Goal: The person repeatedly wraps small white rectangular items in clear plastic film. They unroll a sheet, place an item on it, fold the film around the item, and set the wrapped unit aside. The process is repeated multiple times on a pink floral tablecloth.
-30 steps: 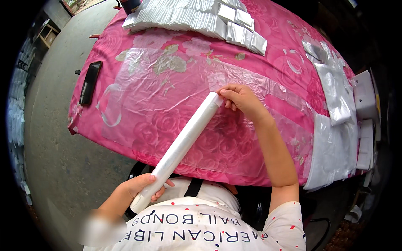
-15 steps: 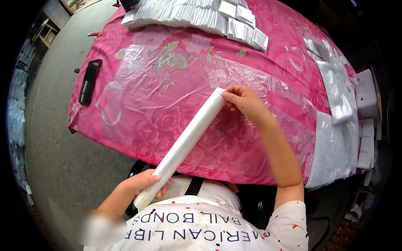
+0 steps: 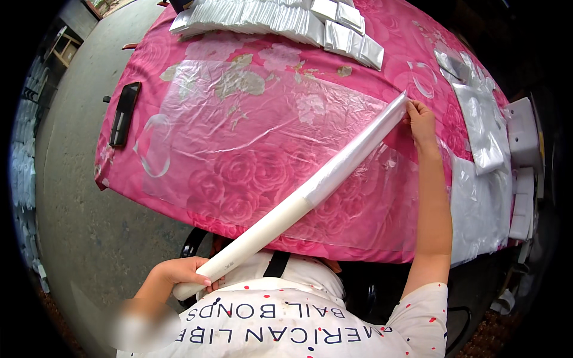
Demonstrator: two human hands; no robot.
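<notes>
A long white roll of clear plastic film [image 3: 298,203] slants from my lap up across the table. My left hand [image 3: 182,273] grips its near, bare white end below the table edge. My right hand [image 3: 421,119] holds the far, film-covered end out over the right part of the table. A wide sheet of clear film [image 3: 250,131] lies unrolled and wrinkled on the pink rose-patterned tablecloth [image 3: 149,65], stretching left from the roll.
Rows of silver foil pouches [image 3: 280,18] lie along the far edge. More clear and silvery bags [image 3: 477,125] pile at the right, beside white boxes [image 3: 522,131]. A black flat device [image 3: 123,113] rests near the left edge. Grey concrete floor [image 3: 65,197] lies to the left.
My right hand has carried the far end of the roll to the right and further out, and more clear film now lies spread over the cloth. My left hand stays at the near end.
</notes>
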